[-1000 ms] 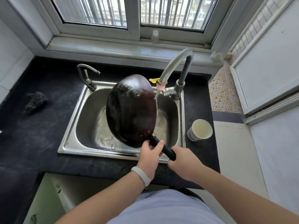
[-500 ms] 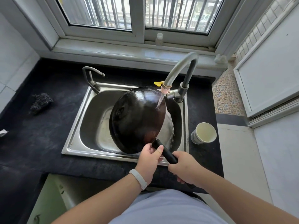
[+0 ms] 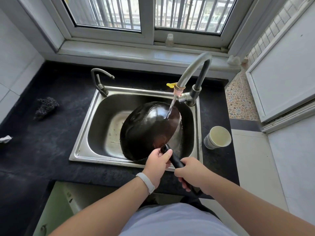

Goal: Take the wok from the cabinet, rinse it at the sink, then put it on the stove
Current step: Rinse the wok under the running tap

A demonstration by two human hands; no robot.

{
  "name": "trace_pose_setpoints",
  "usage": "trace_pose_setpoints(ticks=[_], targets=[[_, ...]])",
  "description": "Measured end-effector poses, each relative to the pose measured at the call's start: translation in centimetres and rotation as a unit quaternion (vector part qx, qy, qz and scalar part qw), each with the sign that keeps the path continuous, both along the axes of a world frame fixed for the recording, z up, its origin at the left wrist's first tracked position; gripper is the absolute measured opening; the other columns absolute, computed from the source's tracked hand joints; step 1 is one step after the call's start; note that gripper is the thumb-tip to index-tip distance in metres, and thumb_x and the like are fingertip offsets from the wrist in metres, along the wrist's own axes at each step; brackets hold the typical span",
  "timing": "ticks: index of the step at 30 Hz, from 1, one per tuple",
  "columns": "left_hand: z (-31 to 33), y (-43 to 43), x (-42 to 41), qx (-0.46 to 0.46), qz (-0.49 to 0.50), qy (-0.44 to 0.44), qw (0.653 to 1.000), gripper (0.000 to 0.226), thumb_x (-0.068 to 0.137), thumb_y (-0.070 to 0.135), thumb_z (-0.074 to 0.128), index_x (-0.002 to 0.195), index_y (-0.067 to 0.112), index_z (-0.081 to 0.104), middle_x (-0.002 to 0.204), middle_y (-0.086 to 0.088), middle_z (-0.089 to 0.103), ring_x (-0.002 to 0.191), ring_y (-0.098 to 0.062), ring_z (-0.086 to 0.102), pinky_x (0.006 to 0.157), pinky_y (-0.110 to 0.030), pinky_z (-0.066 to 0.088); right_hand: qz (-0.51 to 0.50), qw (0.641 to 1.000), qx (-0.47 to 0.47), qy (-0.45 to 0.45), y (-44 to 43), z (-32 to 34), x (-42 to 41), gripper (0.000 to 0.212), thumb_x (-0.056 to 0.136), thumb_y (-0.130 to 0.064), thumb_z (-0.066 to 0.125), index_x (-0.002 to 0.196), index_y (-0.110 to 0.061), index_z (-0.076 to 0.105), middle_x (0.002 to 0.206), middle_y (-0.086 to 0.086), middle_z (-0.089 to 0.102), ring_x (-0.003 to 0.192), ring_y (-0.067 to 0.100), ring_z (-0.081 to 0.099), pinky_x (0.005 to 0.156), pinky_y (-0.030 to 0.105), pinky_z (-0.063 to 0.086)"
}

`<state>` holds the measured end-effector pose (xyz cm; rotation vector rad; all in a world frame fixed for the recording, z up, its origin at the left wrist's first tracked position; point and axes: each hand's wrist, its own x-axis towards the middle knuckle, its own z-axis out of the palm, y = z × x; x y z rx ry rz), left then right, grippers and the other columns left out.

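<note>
**Tipping the wok down into the running water**

Rinsing is under way in the head view, the only view there is. The wok (image 3: 150,130) is sitting lower and flatter than it was a second ago, when it was standing nearly on edge with its dark back toward the camera; now its hollow is facing up toward the tap (image 3: 192,72), and the stream is striking the inner wall near the far right rim. Judging by this, the rinse step is in its middle: the inside is only now getting wet, and the move to the stove is not yet begun. No stove is showing in this view.

The left hand (image 3: 157,163) is curling around the handle (image 3: 172,157) close to the bowl, thumb lying on top; the right hand (image 3: 190,172) is closing in a fist around the handle's near end. Both are gripping firmly.

The wok is lying inside the sink (image 3: 81,142), its lower rim near or touching the front wall; contact is hard to tell. Its far rim is passing just under the tap's spout, so lifting it out is likely calling for a pull toward the body first. A paper cup (image 3: 218,137) is standing on the dark surface (image 3: 42,150) just right of the sink, near the handle's swing path, and could be knocked. To the left, the surface is holding only a scrubber (image 3: 46,108), well apart, so that side is offering more room.
</note>
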<state>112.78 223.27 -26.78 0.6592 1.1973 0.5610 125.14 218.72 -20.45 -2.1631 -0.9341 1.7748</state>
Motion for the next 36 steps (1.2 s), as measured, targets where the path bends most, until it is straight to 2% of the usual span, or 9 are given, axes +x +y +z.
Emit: trace_pose_setpoints(ticks=[5,10,16,19,22,25,28,36], targets=[[-0.3,0.1,-0.8,-0.010,-0.016,0.013,1.000,0.014,0.094,0.021,0.062,0.102,0.010,0.065,0.092,-0.006,0.074,0.094,-0.023,0.070,0.088,-0.038,0.056,-0.058,0.997,-0.011,0.048,-0.5,0.1,-1.2,0.012,0.089,-0.008,0.060,0.100,-0.004,0.061,0.063,0.008,0.059,0.043,0.015,0.053,0.045,0.025,0.048],[-0.2,-0.2,-0.7,0.005,-0.024,0.029,0.999,0.022,0.093,0.021,0.063,0.104,0.002,0.063,0.090,-0.012,0.068,0.088,-0.024,0.070,0.085,-0.041,0.059,-0.083,0.994,-0.009,0.070,-1.2,0.4,-1.5,0.002,0.087,-0.007,0.059,0.086,-0.006,0.059,0.062,0.007,0.057,0.044,0.016,0.052,0.038,0.022,0.042],[0.5,-0.7,-0.1,0.024,-0.036,0.046,0.998,0.027,0.092,0.023,0.064,0.107,0.001,0.062,0.110,-0.028,0.067,0.101,-0.035,0.069,0.089,-0.048,0.056,-0.100,0.991,0.002,0.086,-2.1,0.9,-1.1,0.005,0.087,-0.007,0.059,0.092,-0.007,0.060,0.064,0.007,0.059,0.047,0.017,0.053,0.040,0.024,0.043],[0.9,-0.8,0.4,0.048,-0.046,0.068,0.995,0.032,0.091,0.027,0.066,0.109,0.001,0.060,0.105,-0.026,0.067,0.096,-0.032,0.068,0.087,-0.045,0.058,-0.111,0.989,0.000,0.099,-2.5,1.3,-0.8,0.005,0.088,-0.009,0.059,0.093,-0.006,0.059,0.066,0.007,0.058,0.046,0.016,0.052,0.039,0.023,0.042],[1.2,-0.9,0.8,0.070,-0.057,0.085,0.992,0.042,0.086,0.035,0.068,0.108,0.001,0.059,0.091,-0.012,0.060,0.082,-0.022,0.061,0.084,-0.045,0.056,-0.141,0.981,-0.010,0.133,-2.8,1.7,-0.4,0.003,0.089,-0.010,0.058,0.090,-0.007,0.057,0.065,0.006,0.057,0.047,0.014,0.050,0.042,0.024,0.042],[1.6,-1.0,1.1,0.085,-0.060,0.103,0.989,0.046,0.083,0.039,0.069,0.105,0.000,0.057,0.084,-0.008,0.053,0.074,-0.019,0.053,0.076,-0.042,0.056,-0.181,0.968,-0.022,0.173,-3.1,1.8,-0.3,0.003,0.091,-0.008,0.057,0.091,-0.008,0.055,0.064,0.005,0.057,0.047,0.013,0.049,0.042,0.022,0.042],[2.0,-1.1,1.5,0.096,-0.060,0.104,0.988,0.040,0.084,0.035,0.070,0.102,0.002,0.057,0.081,-0.007,0.050,0.070,-0.017,0.050,0.069,-0.033,0.051,-0.211,0.956,-0.028,0.201,-3.5,1.9,-0.2,0.003,0.091,-0.008,0.057,0.091,-0.009,0.055,0.064,0.005,0.056,0.046,0.012,0.048,0.041,0.021,0.041],[2.3,-2.0,1.8,0.109,-0.071,0.115,0.985,0.032,0.086,0.029,0.071,0.099,0.003,0.057,0.077,-0.005,0.050,0.068,-0.014,0.053,0.064,-0.028,0.051,-0.229,0.946,-0.032,0.226,-4.6,1.5,0.4,0.004,0.090,-0.008,0.058,0.091,-0.009,0.055,0.064,0.004,0.056,0.045,0.012,0.047,0.039,0.020,0.039]])
